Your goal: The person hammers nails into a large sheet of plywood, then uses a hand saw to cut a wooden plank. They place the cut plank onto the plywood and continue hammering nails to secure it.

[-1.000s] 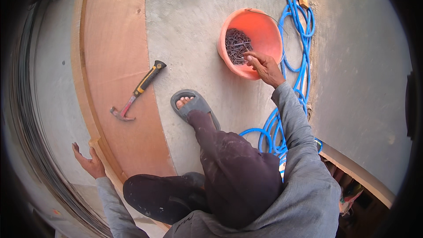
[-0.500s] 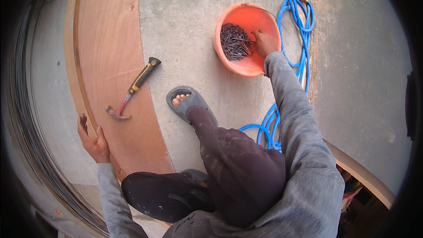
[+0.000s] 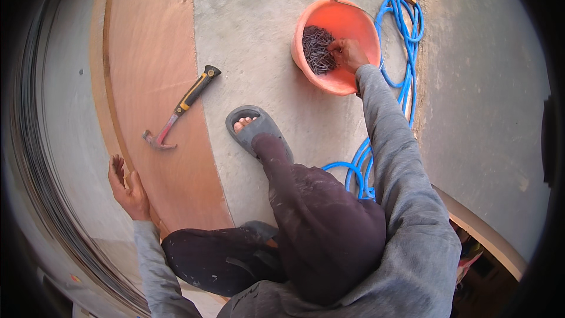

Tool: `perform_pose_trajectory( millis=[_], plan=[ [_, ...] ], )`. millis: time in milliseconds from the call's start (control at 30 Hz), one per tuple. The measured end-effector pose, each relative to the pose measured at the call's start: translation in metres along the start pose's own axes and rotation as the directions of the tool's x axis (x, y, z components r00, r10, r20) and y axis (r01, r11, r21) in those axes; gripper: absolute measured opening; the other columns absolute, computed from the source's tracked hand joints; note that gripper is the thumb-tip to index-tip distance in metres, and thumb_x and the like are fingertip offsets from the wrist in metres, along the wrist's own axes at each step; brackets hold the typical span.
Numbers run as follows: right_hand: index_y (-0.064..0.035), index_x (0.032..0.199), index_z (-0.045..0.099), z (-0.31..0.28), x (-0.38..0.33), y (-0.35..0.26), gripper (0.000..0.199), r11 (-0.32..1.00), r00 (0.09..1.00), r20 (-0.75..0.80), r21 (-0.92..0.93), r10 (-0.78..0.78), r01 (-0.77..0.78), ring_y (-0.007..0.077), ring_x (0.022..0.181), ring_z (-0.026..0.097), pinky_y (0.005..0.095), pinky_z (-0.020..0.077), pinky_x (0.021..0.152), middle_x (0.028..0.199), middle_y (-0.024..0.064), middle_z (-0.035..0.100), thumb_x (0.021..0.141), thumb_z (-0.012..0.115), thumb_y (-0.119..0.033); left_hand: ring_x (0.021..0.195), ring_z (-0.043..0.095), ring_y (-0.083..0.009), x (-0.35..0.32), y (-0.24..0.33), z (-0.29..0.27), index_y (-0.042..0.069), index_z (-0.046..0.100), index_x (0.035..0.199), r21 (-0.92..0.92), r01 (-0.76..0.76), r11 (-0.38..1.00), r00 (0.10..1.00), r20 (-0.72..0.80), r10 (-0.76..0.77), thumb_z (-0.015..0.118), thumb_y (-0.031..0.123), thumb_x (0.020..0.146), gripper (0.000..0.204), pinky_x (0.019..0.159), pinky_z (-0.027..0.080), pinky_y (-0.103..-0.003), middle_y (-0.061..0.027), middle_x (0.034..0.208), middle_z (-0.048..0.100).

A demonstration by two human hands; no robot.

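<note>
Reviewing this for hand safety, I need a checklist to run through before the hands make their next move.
1. Right hand inside the orange bucket, at the nails: ok.
2. Nail firmly between the right fingers: cannot tell; the curled fingers hide it.
3. Left hand free: ok; it is open, with nothing visible in it.
4. Hammer lying flat on the wooden board: ok, though its handle end reaches past the board's edge.
5. Gloves on: not ok; both hands are bare.
6. Sandal clear of the blue hose: ok; they lie apart.
</note>
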State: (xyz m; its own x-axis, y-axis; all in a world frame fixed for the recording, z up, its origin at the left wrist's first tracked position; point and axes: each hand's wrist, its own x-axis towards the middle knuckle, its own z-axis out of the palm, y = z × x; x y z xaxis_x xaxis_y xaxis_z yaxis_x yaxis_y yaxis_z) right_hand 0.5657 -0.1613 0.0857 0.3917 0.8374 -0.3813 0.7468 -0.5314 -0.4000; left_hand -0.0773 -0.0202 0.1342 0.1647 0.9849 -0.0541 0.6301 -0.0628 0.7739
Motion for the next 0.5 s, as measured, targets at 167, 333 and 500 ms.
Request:
perform_pose_trajectory(
  millis=[167,333,500],
  plan=[
    [-0.0035,0.102,0.075,-0.022,-0.027,-0.039,0.017,0.996,0.985,-0.164,-0.068,0.048,-0.060,0.0293,0.088,0.071,0.0388,0.0554,0.080,0.090,0.0150,0.074,0.088,0.068,-0.011,0.119,0.062,-0.0233,-0.001,0.021,0.008,0.001,0.056,0.138,-0.090,0.005,0.996,0.997,0.081,0.002,0.057,-0.007,0.091,0.048,0.103,0.048,-0.037,-0.0127,0.129,0.063],
    [0.0003,0.104,0.073,-0.025,-0.073,-0.128,0.023,0.749,0.945,-0.307,0.651,0.109,0.125,0.0069,0.064,0.057,0.0232,0.0467,0.056,0.082,0.0039,0.069,0.100,0.066,-0.021,0.081,0.060,-0.0097,-0.021,0.086,0.062,-0.001,0.073,0.112,-0.406,0.175,0.897,0.966,0.247,-0.077,0.062,-0.004,0.091,0.023,0.072,0.050,-0.023,-0.0030,0.090,0.064],
    [0.0017,0.105,0.069,0.012,-0.103,-0.224,0.027,0.382,0.956,0.181,0.921,-0.231,-0.082,0.0081,0.062,0.056,0.0231,0.0449,0.054,0.085,0.0056,0.069,0.104,0.059,-0.024,0.074,0.060,-0.0075,-0.041,0.165,0.112,-0.003,0.073,0.112,-0.759,0.385,0.524,0.917,0.381,-0.120,0.067,0.003,0.093,0.021,0.067,0.050,-0.023,-0.0039,0.091,0.064]
  ],
)
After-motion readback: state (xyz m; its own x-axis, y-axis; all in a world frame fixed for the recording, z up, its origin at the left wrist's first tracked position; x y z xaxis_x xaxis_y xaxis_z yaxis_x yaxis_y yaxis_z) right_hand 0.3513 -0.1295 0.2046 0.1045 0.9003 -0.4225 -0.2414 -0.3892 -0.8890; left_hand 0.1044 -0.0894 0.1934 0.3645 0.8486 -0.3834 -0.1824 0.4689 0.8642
